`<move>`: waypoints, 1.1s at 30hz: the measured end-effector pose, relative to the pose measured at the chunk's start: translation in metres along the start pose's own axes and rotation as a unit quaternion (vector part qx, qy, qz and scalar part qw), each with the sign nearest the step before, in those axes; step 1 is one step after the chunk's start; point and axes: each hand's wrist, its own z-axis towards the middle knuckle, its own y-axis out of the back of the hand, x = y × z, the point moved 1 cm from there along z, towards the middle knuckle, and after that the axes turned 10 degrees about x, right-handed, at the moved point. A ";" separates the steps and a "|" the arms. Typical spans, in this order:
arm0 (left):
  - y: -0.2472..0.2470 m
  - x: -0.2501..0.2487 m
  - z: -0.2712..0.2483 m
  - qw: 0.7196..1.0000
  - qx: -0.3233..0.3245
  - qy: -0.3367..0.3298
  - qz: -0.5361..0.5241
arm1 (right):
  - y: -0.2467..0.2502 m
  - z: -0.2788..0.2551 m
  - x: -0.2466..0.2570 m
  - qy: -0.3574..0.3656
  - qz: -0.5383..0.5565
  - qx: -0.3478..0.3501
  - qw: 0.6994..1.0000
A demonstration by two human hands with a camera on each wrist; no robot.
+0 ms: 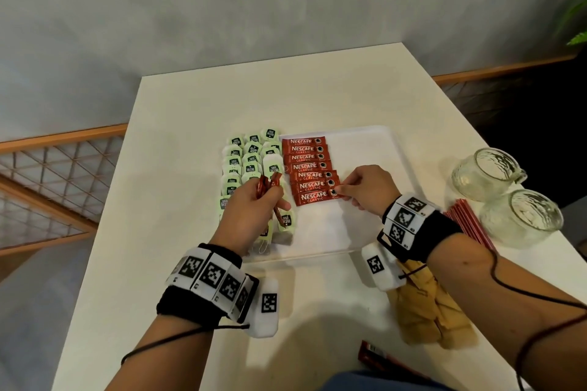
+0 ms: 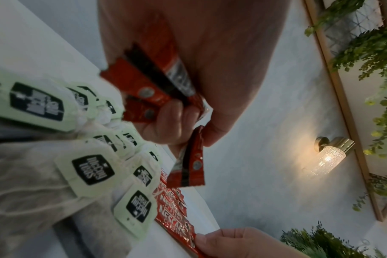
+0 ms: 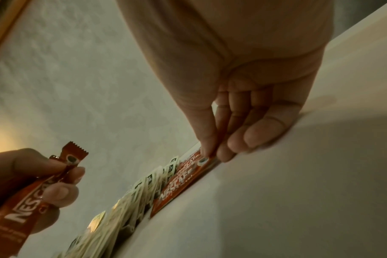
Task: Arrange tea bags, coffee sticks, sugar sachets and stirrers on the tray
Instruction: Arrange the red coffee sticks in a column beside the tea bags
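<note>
A white tray (image 1: 365,149) lies mid-table. Rows of green-tagged tea bags (image 1: 251,155) fill its left part, and a column of several red Nescafe coffee sticks (image 1: 306,165) runs beside them. My right hand (image 1: 355,190) pinches the right end of the nearest stick (image 1: 314,197) flat on the tray; the right wrist view shows thumb and forefinger on that stick (image 3: 188,176). My left hand (image 1: 254,200) hovers over the tea bags and grips a bunch of coffee sticks (image 1: 270,190), seen close in the left wrist view (image 2: 157,87).
Two empty glass jars (image 1: 489,174) (image 1: 521,219) stand at the right table edge, with red stirrers (image 1: 470,225) beside them. Brown sugar sachets (image 1: 428,301) lie under my right forearm. One more coffee stick (image 1: 374,355) lies near the front edge. The tray's right half (image 1: 381,149) is bare.
</note>
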 end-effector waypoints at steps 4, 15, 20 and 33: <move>-0.002 0.001 0.000 1.000 0.008 -0.017 0.002 | 0.001 0.000 0.002 -0.004 -0.034 0.002 0.999; -0.034 -0.019 0.003 0.972 0.088 -0.096 0.194 | 0.009 -0.045 0.034 0.102 0.053 0.053 0.992; -0.050 -0.024 0.005 0.956 0.070 -0.118 0.260 | 0.007 -0.054 0.034 0.131 0.110 0.110 0.979; -0.026 -0.018 -0.014 0.992 0.045 -0.083 0.084 | 0.021 -0.055 0.021 0.161 0.191 0.092 0.964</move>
